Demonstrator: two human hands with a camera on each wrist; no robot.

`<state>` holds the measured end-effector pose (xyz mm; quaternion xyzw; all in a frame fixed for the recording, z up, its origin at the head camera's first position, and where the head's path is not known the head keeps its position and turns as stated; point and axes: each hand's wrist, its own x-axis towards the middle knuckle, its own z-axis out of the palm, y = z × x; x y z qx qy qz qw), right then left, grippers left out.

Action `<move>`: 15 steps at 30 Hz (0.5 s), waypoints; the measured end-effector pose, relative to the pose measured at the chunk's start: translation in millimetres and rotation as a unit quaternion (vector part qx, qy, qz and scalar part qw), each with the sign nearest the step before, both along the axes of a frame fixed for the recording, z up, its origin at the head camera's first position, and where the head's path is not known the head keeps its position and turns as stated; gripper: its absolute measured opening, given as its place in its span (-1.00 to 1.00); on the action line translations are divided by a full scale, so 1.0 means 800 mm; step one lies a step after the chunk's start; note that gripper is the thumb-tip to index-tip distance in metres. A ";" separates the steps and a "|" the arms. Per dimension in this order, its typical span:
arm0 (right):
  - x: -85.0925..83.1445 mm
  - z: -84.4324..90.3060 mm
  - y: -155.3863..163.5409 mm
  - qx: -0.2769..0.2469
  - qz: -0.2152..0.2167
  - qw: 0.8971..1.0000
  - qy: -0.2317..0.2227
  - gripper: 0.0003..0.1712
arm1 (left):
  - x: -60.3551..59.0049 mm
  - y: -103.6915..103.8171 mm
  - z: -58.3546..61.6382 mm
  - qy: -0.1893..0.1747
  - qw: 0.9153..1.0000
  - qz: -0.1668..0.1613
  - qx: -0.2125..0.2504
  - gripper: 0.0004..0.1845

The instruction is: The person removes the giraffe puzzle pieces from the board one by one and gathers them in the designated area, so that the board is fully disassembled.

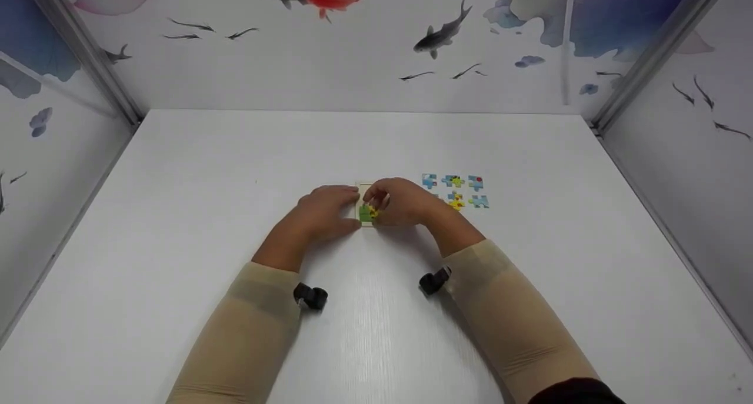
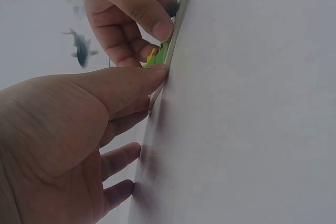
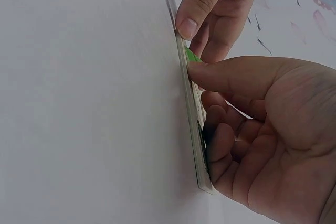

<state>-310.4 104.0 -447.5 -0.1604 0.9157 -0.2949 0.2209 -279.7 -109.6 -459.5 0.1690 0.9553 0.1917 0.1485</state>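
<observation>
A small wooden puzzle board (image 1: 365, 187) lies flat on the white table, partly covered by both hands. My left hand (image 1: 329, 211) holds its left side, with the thumb at the near corner and a finger at the far one. Over the board my right hand (image 1: 403, 203) is bent, its thumb and fingertips pinching a green and yellow puzzle piece (image 1: 366, 214). In the left wrist view, this green piece (image 2: 157, 57) stands slightly raised above the board, by the right thumb. The right wrist view shows the board's edge (image 3: 192, 129) beneath the right thumb; its other fingers are curled.
Several loose jigsaw pieces, blue and yellow, lie in two rows right of the board, among them a blue one (image 1: 476, 182) and a yellow one (image 1: 456, 201). The right hand partly hides the nearer row. Printed panels (image 1: 353, 69) wall the table (image 1: 194, 157) at back and sides.
</observation>
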 end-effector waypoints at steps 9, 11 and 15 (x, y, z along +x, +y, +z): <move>0.001 0.000 0.004 0.006 0.024 0.999 0.030 -0.51 | 0.004 0.000 0.003 0.003 1.000 0.006 0.008 -0.26; 0.001 0.001 0.006 0.007 0.030 0.999 0.034 -0.51 | 0.005 0.000 0.004 0.001 1.000 0.009 0.010 -0.26; -0.001 0.007 0.018 -0.003 0.029 0.999 0.022 -0.52 | 0.005 0.002 0.004 -0.001 1.000 0.011 0.006 -0.26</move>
